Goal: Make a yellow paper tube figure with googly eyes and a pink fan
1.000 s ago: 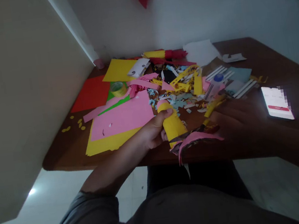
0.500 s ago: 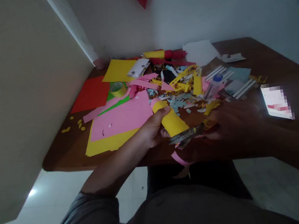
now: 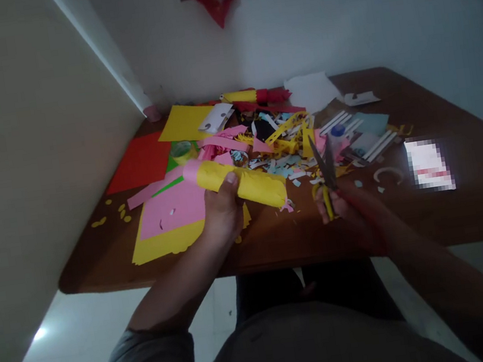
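Note:
My left hand [image 3: 223, 206] is wrapped round a yellow and pink paper tube [image 3: 242, 184], thumb on top. The tube lies nearly level over the table, its pink end to the left and a bit of pink paper at its right end. In my right hand [image 3: 348, 208] is a pair of scissors [image 3: 325, 175] with yellow handles. Their blades point up and away from me, spread apart and clear of the tube. Below the tube's left part lie pink and yellow paper sheets [image 3: 174, 211].
Paper scraps [image 3: 281, 145] are heaped at the table's middle. Behind them lies a yellow and red paper roll [image 3: 252, 97]. A tape roll [image 3: 182, 152] sits left, near red paper [image 3: 137, 159]. A glue bottle [image 3: 337, 134] lies right of the heap, and a lit phone [image 3: 429, 165] farther right.
The scissors have come away from the tube's near end to the right and now point upward. The tube has swung to lie more level. A hanging pink strip is gone from the tube's end.

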### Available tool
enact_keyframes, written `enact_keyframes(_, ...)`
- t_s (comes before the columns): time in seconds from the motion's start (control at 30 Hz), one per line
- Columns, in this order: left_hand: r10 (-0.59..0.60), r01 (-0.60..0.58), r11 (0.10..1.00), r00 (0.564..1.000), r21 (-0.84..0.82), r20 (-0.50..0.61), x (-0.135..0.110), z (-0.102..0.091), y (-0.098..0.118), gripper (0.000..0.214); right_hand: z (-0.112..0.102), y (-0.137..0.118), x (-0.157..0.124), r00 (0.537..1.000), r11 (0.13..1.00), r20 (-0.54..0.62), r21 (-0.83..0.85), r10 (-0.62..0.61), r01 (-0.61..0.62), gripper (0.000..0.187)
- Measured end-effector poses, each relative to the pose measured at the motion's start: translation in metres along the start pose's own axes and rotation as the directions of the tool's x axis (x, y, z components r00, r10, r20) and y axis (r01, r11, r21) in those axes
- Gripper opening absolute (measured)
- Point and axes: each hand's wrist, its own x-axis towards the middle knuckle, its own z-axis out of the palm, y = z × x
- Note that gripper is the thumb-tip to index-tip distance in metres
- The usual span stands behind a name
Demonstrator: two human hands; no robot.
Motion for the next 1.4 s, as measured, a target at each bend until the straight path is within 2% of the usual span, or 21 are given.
enact_keyframes(0.07,-0.045,0.045,0.999,0.999,-0.019,-0.018,0.002,0.002,0.002,0.062,0.009,0.008,-0.006,0.999,0.990,-0.032,-0.135,0.028,-0.032,0.031)
enact_keyframes(0.17,-0.187,0.184,0.982,0.981,-0.046,-0.056,0.006,0.006,0.005,0.050,0.018,0.018,-0.011,0.990,0.938,-0.139,-0.341,0.021,-0.068,0.040)
enact_keyframes(0.27,-0.321,0.316,0.946,0.945,-0.078,-0.061,0.010,0.007,0.007,0.047,0.023,0.026,-0.010,0.961,0.862,-0.231,-0.508,-0.152,0.014,0.047)
enact_keyframes(0.37,-0.368,0.363,0.925,0.929,-0.114,-0.033,0.011,0.010,0.011,0.047,0.025,0.032,-0.006,0.935,0.791,-0.221,-0.605,-0.279,0.093,0.050)
enact_keyframes(0.43,-0.383,0.376,0.914,0.923,-0.155,-0.018,0.010,0.012,0.014,0.047,0.029,0.034,-0.003,0.930,0.777,-0.209,-0.619,-0.301,0.112,0.051)
enact_keyframes(0.63,-0.410,0.405,0.889,0.912,-0.212,0.024,0.002,0.017,0.020,0.032,0.041,0.021,0.009,0.923,0.795,-0.241,-0.598,-0.300,0.102,0.051)
enact_keyframes(0.73,-0.399,0.395,0.893,0.917,-0.215,0.028,-0.001,0.018,0.020,0.036,0.044,0.014,0.014,0.915,0.803,-0.287,-0.593,-0.283,0.062,0.047)
enact_keyframes(0.83,-0.385,0.380,0.902,0.923,-0.204,0.018,-0.003,0.017,0.019,0.047,0.044,0.010,0.018,0.914,0.807,-0.312,-0.590,-0.259,0.027,0.044)
enact_keyframes(1.03,-0.378,0.380,0.904,0.925,-0.195,0.046,-0.005,0.014,0.019,0.036,0.037,0.002,0.019,0.932,0.824,-0.305,-0.567,-0.195,-0.013,0.039)
enact_keyframes(1.23,-0.374,0.376,0.902,0.926,-0.213,0.052,-0.005,0.014,0.020,0.047,0.036,-0.010,0.014,0.952,0.855,-0.278,-0.518,-0.126,-0.038,0.043)
enact_keyframes(1.4,-0.342,0.344,0.917,0.939,-0.201,0.045,-0.008,0.016,0.023,0.035,0.032,-0.019,0.009,0.951,0.842,-0.269,-0.540,-0.153,-0.018,0.038)
